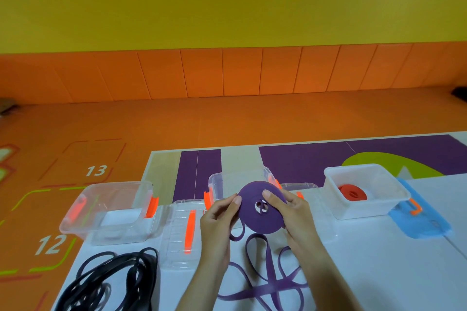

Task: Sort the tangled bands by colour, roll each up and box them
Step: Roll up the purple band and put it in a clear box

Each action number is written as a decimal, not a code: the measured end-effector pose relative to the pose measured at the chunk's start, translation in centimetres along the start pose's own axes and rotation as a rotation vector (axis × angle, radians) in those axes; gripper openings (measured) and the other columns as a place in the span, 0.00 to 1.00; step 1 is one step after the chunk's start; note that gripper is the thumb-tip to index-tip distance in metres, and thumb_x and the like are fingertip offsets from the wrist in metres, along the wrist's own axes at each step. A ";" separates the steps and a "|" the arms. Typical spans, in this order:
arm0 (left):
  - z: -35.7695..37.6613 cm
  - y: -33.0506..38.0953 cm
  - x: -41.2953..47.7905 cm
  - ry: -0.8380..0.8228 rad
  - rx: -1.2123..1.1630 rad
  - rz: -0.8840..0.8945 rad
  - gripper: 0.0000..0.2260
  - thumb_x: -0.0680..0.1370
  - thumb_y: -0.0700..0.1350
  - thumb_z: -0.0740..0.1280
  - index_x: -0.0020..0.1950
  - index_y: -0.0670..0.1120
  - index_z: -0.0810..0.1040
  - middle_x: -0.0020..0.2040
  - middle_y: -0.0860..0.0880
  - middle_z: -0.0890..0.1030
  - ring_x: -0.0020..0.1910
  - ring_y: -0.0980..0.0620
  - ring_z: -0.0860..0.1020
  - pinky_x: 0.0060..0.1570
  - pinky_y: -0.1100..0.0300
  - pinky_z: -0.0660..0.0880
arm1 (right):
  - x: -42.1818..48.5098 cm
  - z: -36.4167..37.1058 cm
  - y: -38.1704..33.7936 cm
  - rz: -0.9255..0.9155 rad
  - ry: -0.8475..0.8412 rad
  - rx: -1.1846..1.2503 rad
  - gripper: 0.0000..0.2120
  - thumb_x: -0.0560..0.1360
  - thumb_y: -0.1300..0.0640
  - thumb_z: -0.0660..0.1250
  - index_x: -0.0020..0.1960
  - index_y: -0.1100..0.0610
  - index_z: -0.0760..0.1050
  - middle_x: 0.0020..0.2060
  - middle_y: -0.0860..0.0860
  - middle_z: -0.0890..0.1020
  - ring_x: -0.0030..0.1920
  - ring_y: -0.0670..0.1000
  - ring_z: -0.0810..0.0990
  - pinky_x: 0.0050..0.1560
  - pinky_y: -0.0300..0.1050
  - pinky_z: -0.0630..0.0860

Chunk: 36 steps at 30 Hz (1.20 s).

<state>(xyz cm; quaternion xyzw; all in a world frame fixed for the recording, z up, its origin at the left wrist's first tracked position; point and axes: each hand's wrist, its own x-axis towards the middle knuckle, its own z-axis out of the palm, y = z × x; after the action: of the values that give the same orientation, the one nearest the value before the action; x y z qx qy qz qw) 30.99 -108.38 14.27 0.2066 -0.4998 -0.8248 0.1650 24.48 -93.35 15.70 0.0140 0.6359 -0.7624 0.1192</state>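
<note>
Boxes: three on the tabletop [379, 260], namely left clear box [118, 192], centre clear box [222, 184] and white box [358, 212].
Lids: three, namely left clear lid [177, 235], centre clear lid [300, 186] and blue lid [424, 222].
Bands: three, namely purple band [252, 219], black band [113, 280] and red band [352, 193].
Hands: two, namely left hand [219, 217] and right hand [295, 209].

On the white table [379, 272], a clear plastic left box [111, 209] stands left of the clear plastic middle box [222, 184]. A white plastic tub [358, 211] right of it holds a red rolled band [352, 193]. Before the middle box is a purple band roll [255, 219], then its loose purple tail [271, 272], with a tangled black band [131, 275] left-front.
</note>
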 end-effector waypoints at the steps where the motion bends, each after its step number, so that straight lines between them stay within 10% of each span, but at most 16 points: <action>1: -0.1 -0.2 -0.1 -0.001 0.030 0.010 0.07 0.79 0.41 0.74 0.56 0.41 0.87 0.55 0.43 0.88 0.58 0.42 0.85 0.60 0.49 0.81 | 0.0 -0.1 0.3 0.009 0.015 -0.001 0.16 0.71 0.49 0.80 0.56 0.54 0.87 0.50 0.57 0.89 0.54 0.62 0.88 0.58 0.66 0.83; 6: -0.2 -0.5 -0.5 -0.053 0.117 -0.044 0.12 0.80 0.45 0.73 0.63 0.50 0.86 0.58 0.50 0.88 0.59 0.48 0.86 0.59 0.50 0.83 | 0.0 -0.1 1.3 0.039 0.094 0.018 0.30 0.61 0.39 0.80 0.58 0.53 0.86 0.51 0.56 0.89 0.54 0.62 0.87 0.56 0.65 0.84; 17: 0.3 -2.2 -1.2 0.043 0.222 0.164 0.14 0.79 0.38 0.74 0.59 0.49 0.74 0.60 0.53 0.80 0.56 0.50 0.83 0.53 0.59 0.82 | -0.1 1.7 2.7 0.147 0.193 0.227 0.20 0.73 0.49 0.78 0.61 0.56 0.84 0.53 0.56 0.88 0.55 0.61 0.87 0.54 0.60 0.85; 24: 0.3 -3.1 -0.8 -0.052 0.552 0.298 0.35 0.65 0.57 0.83 0.67 0.62 0.72 0.64 0.68 0.71 0.64 0.61 0.74 0.55 0.65 0.79 | -0.4 2.1 2.9 0.159 0.301 0.366 0.18 0.77 0.50 0.76 0.63 0.57 0.82 0.55 0.58 0.88 0.54 0.60 0.88 0.49 0.54 0.85; 36: 0.5 -2.7 -0.9 0.049 0.129 0.163 0.32 0.70 0.35 0.81 0.68 0.56 0.75 0.66 0.55 0.79 0.54 0.47 0.86 0.42 0.61 0.83 | 0.3 2.7 3.9 0.277 0.233 0.516 0.22 0.77 0.53 0.74 0.69 0.58 0.78 0.61 0.62 0.85 0.63 0.65 0.83 0.64 0.65 0.80</action>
<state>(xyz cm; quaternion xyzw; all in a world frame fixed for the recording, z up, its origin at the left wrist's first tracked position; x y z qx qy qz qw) 31.30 -106.36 12.22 0.1957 -0.5628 -0.7693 0.2304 25.27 -96.63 12.39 0.2177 0.4228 -0.8684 0.1408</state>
